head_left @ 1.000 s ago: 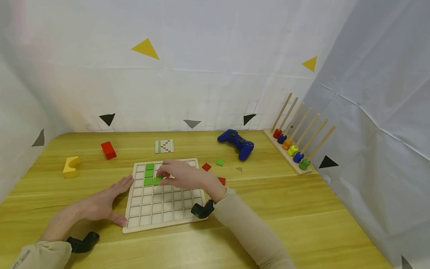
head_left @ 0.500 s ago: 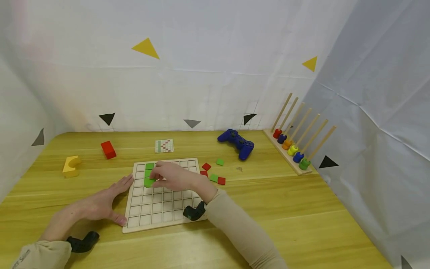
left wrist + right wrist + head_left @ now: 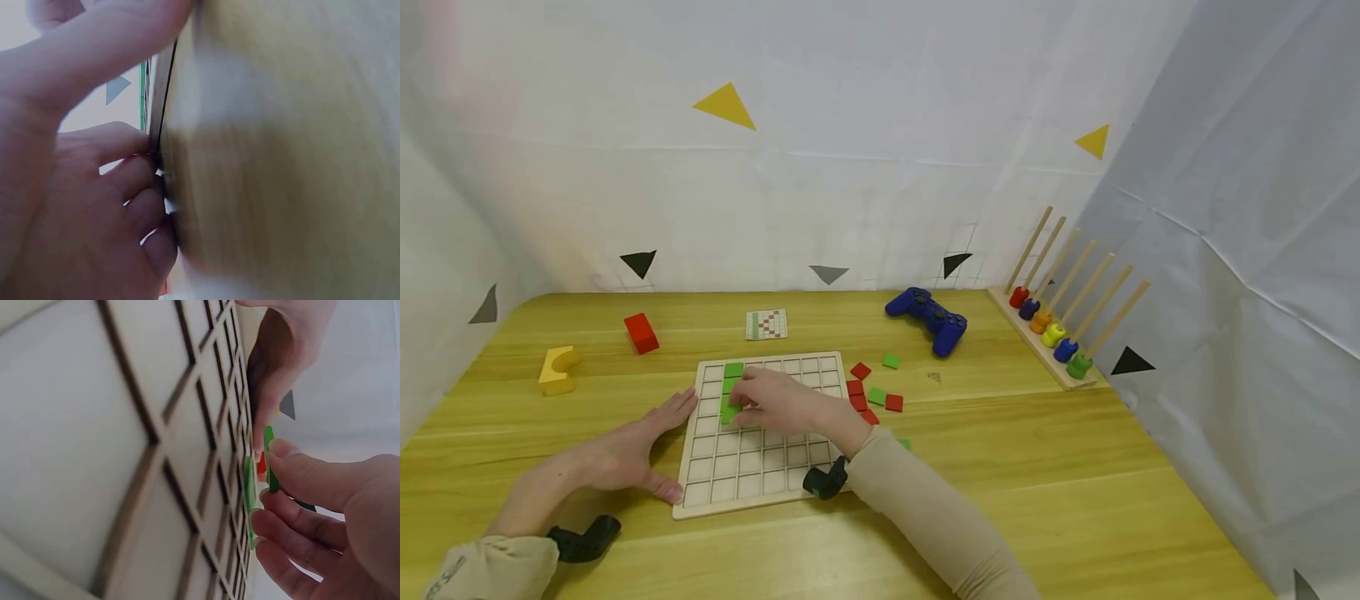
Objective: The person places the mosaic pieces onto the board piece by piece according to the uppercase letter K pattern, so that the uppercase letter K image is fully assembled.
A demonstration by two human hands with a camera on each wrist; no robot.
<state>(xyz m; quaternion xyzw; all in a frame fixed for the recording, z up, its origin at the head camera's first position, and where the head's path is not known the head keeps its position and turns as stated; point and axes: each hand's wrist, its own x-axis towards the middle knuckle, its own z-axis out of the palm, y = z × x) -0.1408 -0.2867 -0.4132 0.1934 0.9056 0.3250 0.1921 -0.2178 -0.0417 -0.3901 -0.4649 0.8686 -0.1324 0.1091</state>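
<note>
A wooden grid board (image 3: 727, 490) lies in the middle of the table. My left hand (image 3: 625, 454) touches its left edge, with thumb and fingers spread. Over the upper left cells, my right hand (image 3: 786, 402) pinches a green square tile (image 3: 270, 459) between thumb and fingers. The right wrist view shows that tile edge-on, just off the board. A column of green tiles (image 3: 733, 369) fills cells in the board's second column, partly hidden by my right fingers.
Loose red tiles (image 3: 894, 403) and green tiles (image 3: 891, 361) lie right of the board. Behind it are a small pattern card (image 3: 767, 324) and a blue game controller (image 3: 927, 320). A red block (image 3: 642, 333), a yellow arch block (image 3: 558, 371) and a pegged bead stand (image 3: 1075, 375) flank it.
My right hand has moved left and slightly down the board with the green tile, toward the cell below the green column. My left hand has stayed in place.
</note>
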